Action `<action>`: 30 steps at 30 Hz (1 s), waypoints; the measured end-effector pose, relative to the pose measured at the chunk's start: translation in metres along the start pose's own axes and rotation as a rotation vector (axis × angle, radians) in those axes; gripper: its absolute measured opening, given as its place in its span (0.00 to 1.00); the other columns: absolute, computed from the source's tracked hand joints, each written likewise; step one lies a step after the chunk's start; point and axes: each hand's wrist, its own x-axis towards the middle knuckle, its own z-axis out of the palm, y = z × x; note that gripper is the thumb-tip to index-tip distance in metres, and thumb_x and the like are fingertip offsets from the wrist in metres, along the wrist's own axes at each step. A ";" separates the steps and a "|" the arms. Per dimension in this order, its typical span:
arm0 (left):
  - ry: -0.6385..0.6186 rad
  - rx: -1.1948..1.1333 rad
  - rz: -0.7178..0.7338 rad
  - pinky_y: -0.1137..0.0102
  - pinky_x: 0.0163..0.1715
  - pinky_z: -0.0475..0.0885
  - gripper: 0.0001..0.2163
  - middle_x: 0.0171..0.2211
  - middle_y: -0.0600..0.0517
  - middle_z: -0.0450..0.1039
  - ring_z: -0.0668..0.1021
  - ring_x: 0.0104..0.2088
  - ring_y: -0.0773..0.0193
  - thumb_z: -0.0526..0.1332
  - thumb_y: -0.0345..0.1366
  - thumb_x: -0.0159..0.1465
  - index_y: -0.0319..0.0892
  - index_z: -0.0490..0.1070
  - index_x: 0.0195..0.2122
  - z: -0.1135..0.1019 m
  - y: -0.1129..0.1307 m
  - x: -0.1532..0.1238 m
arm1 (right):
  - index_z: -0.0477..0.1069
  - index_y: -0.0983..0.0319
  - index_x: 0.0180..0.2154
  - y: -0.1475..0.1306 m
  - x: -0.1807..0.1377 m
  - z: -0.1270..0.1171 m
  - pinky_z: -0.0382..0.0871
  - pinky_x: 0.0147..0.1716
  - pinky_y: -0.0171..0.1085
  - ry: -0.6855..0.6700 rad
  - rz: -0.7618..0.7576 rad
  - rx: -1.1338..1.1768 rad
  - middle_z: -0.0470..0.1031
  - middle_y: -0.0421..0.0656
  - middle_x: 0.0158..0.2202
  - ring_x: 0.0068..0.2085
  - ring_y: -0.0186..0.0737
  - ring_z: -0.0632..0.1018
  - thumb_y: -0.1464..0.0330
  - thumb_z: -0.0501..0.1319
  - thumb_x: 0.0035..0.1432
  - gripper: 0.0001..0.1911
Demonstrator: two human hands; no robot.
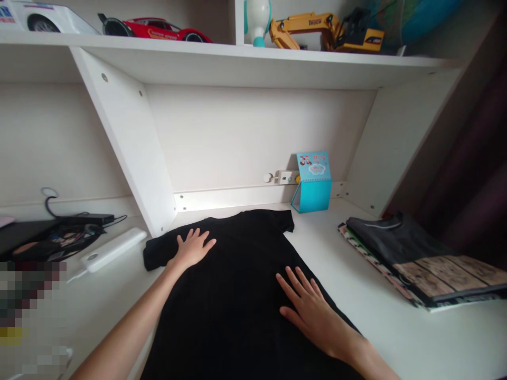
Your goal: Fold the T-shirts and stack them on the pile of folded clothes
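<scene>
A black T-shirt (pixel 237 295) lies spread out on the white desk (pixel 396 338), its sleeves toward the back and its lower part running out of the bottom of the view. My left hand (pixel 193 248) rests on the shirt near the left sleeve, fingers spread. Lower down, on the right side of the shirt, my right hand (pixel 304 309) lies palm down with its fingers apart. Neither hand holds anything.
Folded shirts (pixel 420 258) are stacked at the right. A blue desk calendar (pixel 315 184) stands at the back beside a wall socket (pixel 287 177). A white power strip (pixel 113 249) lies left. Toys, including a red car (pixel 154 29) and a yellow excavator (pixel 317 29), fill the shelf above.
</scene>
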 end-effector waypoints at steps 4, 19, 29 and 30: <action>-0.217 -0.119 0.137 0.37 0.52 0.44 0.38 0.65 0.41 0.37 0.42 0.63 0.39 0.38 0.65 0.56 0.51 0.43 0.64 0.005 0.034 -0.020 | 0.47 0.55 0.62 0.024 -0.003 -0.020 0.49 0.57 0.55 -0.139 -0.004 0.100 0.42 0.47 0.65 0.63 0.57 0.43 0.54 0.54 0.56 0.36; -0.036 -0.114 0.250 0.40 0.55 0.39 0.36 0.65 0.46 0.34 0.38 0.63 0.44 0.37 0.64 0.58 0.54 0.40 0.64 0.027 0.048 -0.027 | 0.69 0.66 0.32 0.154 0.154 -0.050 0.67 0.24 0.31 0.300 0.589 0.631 0.71 0.37 0.25 0.23 0.27 0.71 0.60 0.55 0.61 0.15; -0.049 -0.114 0.247 0.41 0.55 0.39 0.34 0.66 0.47 0.33 0.37 0.63 0.44 0.39 0.62 0.59 0.54 0.39 0.64 0.027 0.049 -0.025 | 0.63 0.63 0.25 0.163 0.156 -0.042 0.62 0.17 0.27 0.308 0.425 0.969 0.67 0.37 0.15 0.16 0.28 0.69 0.64 0.60 0.54 0.11; -0.049 -0.116 0.246 0.41 0.55 0.38 0.34 0.66 0.48 0.33 0.37 0.63 0.45 0.39 0.62 0.59 0.55 0.39 0.64 0.027 0.049 -0.025 | 0.62 0.63 0.26 0.161 0.154 -0.042 0.65 0.19 0.27 0.302 0.401 0.995 0.69 0.38 0.17 0.18 0.29 0.72 0.64 0.60 0.54 0.11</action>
